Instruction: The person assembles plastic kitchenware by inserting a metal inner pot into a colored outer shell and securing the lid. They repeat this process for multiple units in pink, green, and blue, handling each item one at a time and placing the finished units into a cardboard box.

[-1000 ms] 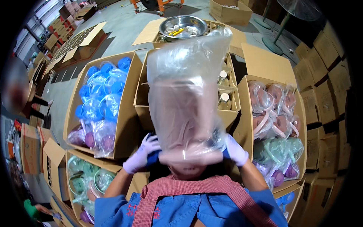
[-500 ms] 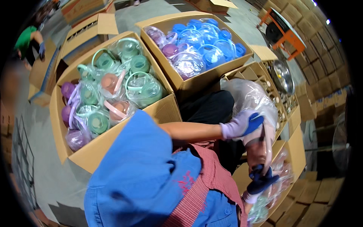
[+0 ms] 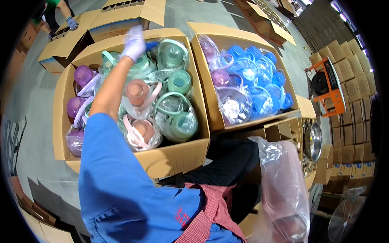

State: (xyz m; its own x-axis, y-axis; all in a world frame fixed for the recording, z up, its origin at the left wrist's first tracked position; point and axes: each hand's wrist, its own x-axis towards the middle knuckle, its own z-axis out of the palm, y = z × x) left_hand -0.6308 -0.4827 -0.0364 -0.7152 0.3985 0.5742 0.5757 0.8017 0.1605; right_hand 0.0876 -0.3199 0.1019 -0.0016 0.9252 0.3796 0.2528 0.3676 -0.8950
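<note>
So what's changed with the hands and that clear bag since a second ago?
The left hand has let go of the clear plastic bag and stretched out over the carton of green, pink and purple lids; whether it grips one is unclear. The bag, earlier held up by both hands, now sits low at the right. The right hand is out of view. The carton of blue lids stays as it was.

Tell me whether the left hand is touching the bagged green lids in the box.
Cannot tell. In the head view the gloved left hand is blurred and overlaps the bagged green lids in the cardboard box, but neither contact nor a gap shows plainly.
</note>
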